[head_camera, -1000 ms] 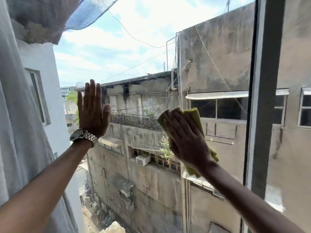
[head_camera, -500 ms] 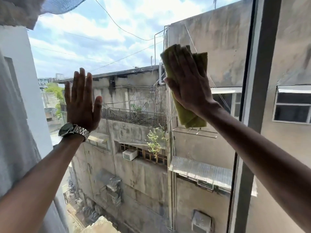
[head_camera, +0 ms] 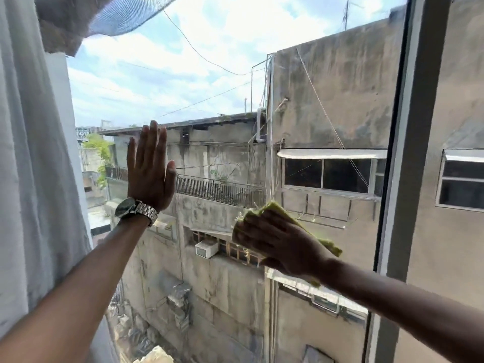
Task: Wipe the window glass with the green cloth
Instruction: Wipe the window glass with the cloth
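Beyond our glass (head_camera: 230, 82) stand grey buildings under cloudy sky. Our left hand (head_camera: 149, 174) lies flat and spread on the pane; our right hand (head_camera: 277, 244) presses the cloth (head_camera: 275, 208) against it, lower right.

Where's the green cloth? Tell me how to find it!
Look at the big window glass, with a white curtain on its left and a grey frame on its right. Two hands press on the glass. The cloth is under the right hand, the one without a watch, and it's the only yellow-green thing there.
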